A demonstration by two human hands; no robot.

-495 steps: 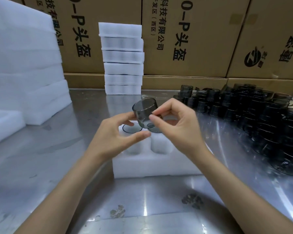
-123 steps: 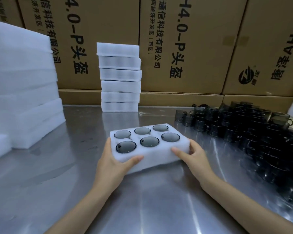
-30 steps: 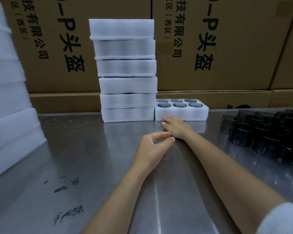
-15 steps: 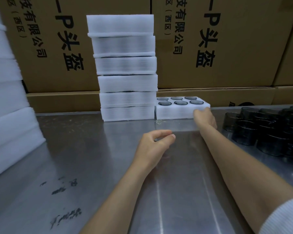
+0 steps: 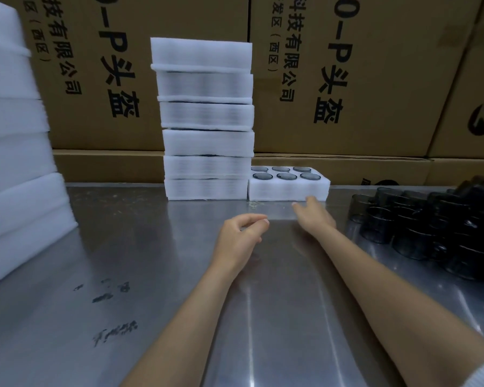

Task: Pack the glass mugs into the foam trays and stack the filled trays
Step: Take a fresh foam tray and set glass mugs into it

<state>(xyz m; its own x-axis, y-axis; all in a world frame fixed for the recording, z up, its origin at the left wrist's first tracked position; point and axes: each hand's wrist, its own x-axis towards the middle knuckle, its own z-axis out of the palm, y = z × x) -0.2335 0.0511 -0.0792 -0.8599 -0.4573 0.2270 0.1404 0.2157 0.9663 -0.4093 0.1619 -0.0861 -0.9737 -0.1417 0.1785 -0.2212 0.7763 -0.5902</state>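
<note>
The shiny steel bench (image 5: 123,261) has a wide bare area in its middle, where both forearms lie above it. Along the left edge stands a big pile of white foam sheets (image 5: 14,163). At the back edge, against the brown cardboard boxes with black print (image 5: 361,79), a tall stack of white foam trays (image 5: 207,121) rises six layers high. Touching the right side of its lowest layer sits a single white foam tray filled with six dark glass mugs (image 5: 288,188), also at the back edge. Near the right edge a crowd of loose smoky grey glass mugs (image 5: 436,227) covers the bench.

The right hand (image 5: 313,216) is just in front of the filled tray's near wall, its fingers straight and relaxed, fingertips very near the foam; whether they touch it, I cannot tell. It holds nothing. The left hand (image 5: 241,236) hovers over the bare middle of the bench, well apart from the tray, with fingers loosely curled and nothing held.
</note>
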